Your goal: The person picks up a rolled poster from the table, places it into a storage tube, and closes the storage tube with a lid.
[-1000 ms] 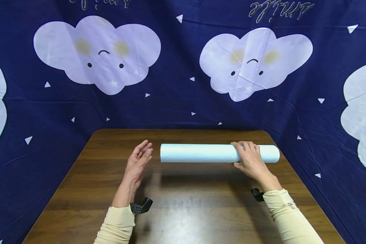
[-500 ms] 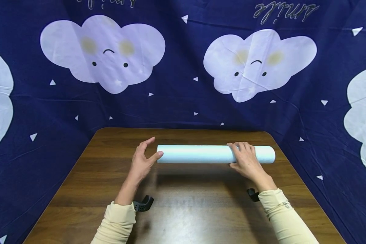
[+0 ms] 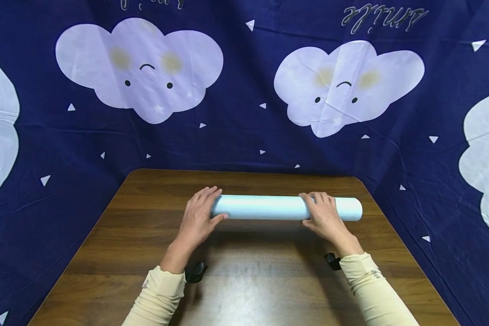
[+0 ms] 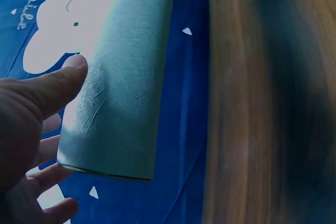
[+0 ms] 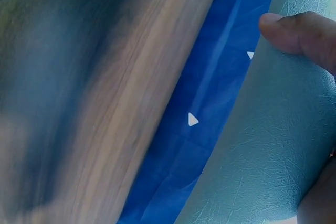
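Note:
A long pale blue-white roll (image 3: 265, 207) lies crosswise over the far half of the brown wooden table (image 3: 248, 280), its shadow just in front of it. My left hand (image 3: 203, 213) grips the roll's left end, fingers over the top and thumb underneath. My right hand (image 3: 322, 213) holds it near the right end in the same way. In the left wrist view the thumb (image 4: 58, 87) presses the roll's textured side (image 4: 126, 87) near its end. In the right wrist view my thumb (image 5: 299, 32) lies on the roll (image 5: 273, 145).
A dark blue cloth with white clouds (image 3: 236, 136) hangs behind the table and falls around its sides. Small black camera mounts (image 3: 195, 271) sit at both wrists. The table's rounded far corners are close behind the roll.
My left hand, open beside the roll a second ago, has moved right and closed round its left end. The roll has shifted slightly left with my right hand.

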Demonstrator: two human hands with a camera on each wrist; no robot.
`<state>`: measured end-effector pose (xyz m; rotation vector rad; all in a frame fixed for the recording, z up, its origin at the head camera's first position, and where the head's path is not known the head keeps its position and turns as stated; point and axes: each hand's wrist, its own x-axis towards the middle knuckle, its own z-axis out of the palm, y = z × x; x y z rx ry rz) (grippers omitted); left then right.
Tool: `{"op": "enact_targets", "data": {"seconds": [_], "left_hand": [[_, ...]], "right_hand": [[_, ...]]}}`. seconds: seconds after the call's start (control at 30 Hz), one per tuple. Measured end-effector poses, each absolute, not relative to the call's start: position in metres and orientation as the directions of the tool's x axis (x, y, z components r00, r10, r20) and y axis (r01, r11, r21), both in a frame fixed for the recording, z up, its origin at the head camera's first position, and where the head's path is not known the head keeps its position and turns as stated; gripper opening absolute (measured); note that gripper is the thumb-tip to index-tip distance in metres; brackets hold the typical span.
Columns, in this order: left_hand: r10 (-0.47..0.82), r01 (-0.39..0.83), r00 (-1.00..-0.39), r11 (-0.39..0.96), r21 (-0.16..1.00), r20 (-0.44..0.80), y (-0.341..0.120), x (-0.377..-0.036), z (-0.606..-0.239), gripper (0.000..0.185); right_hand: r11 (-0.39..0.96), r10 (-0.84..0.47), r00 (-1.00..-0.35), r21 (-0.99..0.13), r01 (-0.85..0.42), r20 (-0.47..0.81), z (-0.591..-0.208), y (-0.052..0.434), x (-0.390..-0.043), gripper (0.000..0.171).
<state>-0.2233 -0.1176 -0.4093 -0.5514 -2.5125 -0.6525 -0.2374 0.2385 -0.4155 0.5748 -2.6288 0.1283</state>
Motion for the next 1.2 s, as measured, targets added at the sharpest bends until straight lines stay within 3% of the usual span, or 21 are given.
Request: {"op": "enact_targets", "data": {"seconds": [0.37, 0.9, 1.2], "left_hand": [[0.302, 0.458, -0.809, 0.861, 0.22, 0.504, -0.113, -0.229, -0.427, 0.072], [0.328, 0.453, -0.819, 0.873, 0.18, 0.47, -0.113, -0.235, -0.452, 0.072], [0.331, 0.454, -0.839, 0.863, 0.221, 0.431, -0.118, -0.236, -0.467, 0.071]], "right_hand": [[0.916, -0.358, -0.838, -0.02, -0.401, 0.411, -0.428, 0.23, -0.241, 0.081], [0.921, -0.344, -0.869, -0.052, -0.386, 0.357, -0.456, 0.217, -0.246, 0.078], [0.912, -0.352, -0.877, -0.089, -0.4, 0.327, -0.473, 0.212, -0.245, 0.075]]}}
